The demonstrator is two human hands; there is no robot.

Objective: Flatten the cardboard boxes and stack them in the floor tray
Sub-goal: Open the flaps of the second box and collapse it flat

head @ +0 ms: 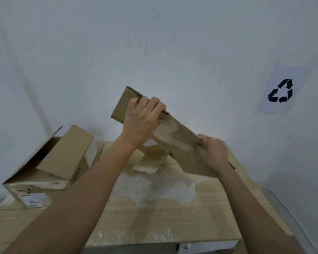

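Observation:
A brown cardboard box (176, 132), partly collapsed, is held tilted above the wooden table (163, 217). My left hand (142, 120) grips its upper edge, fingers curled over the top. My right hand (212, 153) grips its lower right end. Loose flaps of the same box hang down toward the table behind my hands. A second cardboard box (62, 162), open and still in box shape, lies on its side at the table's left. The clear plastic floor tray (294, 217) shows only as a rim at the lower right, past the table's edge.
A white wall stands close behind the table, with a paper sheet bearing a recycling symbol (281, 91) on the right. The tabletop has a worn white patch (158, 189) in its middle. A white label (34, 200) is on the left box's front.

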